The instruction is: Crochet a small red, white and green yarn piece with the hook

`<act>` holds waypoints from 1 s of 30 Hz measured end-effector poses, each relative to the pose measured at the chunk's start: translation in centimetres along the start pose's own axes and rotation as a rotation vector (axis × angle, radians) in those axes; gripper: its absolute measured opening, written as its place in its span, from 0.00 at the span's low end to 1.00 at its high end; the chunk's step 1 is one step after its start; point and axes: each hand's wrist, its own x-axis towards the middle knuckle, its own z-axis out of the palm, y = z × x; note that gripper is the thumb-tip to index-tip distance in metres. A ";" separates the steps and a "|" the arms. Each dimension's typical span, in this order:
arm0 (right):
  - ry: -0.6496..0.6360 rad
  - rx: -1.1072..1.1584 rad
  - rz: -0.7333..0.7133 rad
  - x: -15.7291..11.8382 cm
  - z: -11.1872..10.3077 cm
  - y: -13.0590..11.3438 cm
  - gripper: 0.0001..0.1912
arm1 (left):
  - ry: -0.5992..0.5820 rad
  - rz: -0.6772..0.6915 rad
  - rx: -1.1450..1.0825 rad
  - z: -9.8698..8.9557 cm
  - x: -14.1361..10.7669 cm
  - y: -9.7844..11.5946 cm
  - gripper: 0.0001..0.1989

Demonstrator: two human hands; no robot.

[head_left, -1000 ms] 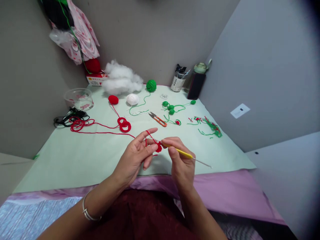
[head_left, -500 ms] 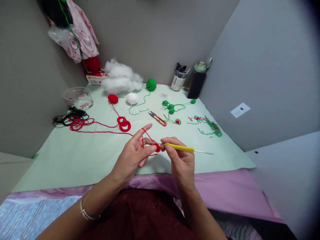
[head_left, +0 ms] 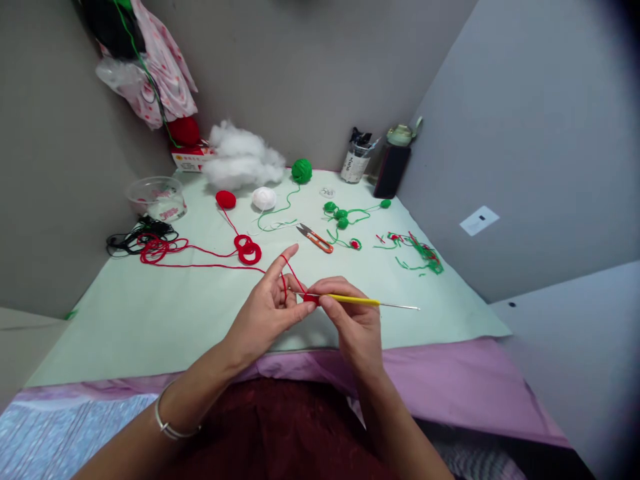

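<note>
Between thumb and fingers, my left hand [head_left: 267,303] pinches a small red crochet piece [head_left: 311,299]. Red yarn [head_left: 295,275] loops over its raised index finger and runs down to the piece. My right hand [head_left: 357,323] grips a crochet hook [head_left: 353,300] by its yellow handle. The hook's metal tip meets the red piece, partly hidden by my fingers; its other metal end points right. From the left hand, the yarn trails left across the table to red loops [head_left: 249,249].
Beyond my hands lie orange-handled thread snips [head_left: 315,239], green crocheted pieces [head_left: 341,215] and green-red yarn scraps [head_left: 427,253]. Farther back are a green yarn ball [head_left: 301,171], white stuffing [head_left: 243,157], a white ball [head_left: 264,199] and a clear tub [head_left: 157,198]. A dark phone [head_left: 393,171] leans at back right.
My right hand and the hook have shifted slightly left, and the hook lies flatter. The red piece has turned and now shows less between my fingers.
</note>
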 end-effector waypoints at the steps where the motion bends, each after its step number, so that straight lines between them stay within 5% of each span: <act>1: 0.013 -0.010 0.003 0.0 0.0 0.1 0.05 | 0.003 -0.002 0.008 0.1 0.0 -0.1 0.55; 9: 0.183 0.025 0.020 -0.3 0.3 1.4 0.05 | -0.045 -0.003 -0.008 -0.1 0.2 -0.6 0.50; 22: 0.155 0.025 0.064 -0.3 0.1 1.1 0.07 | 0.000 -0.024 -0.190 0.6 -0.2 -0.8 0.29; 30: 0.089 0.002 0.032 -0.3 0.5 0.6 0.07 | 0.039 -0.027 -0.139 0.1 -0.2 -0.9 0.47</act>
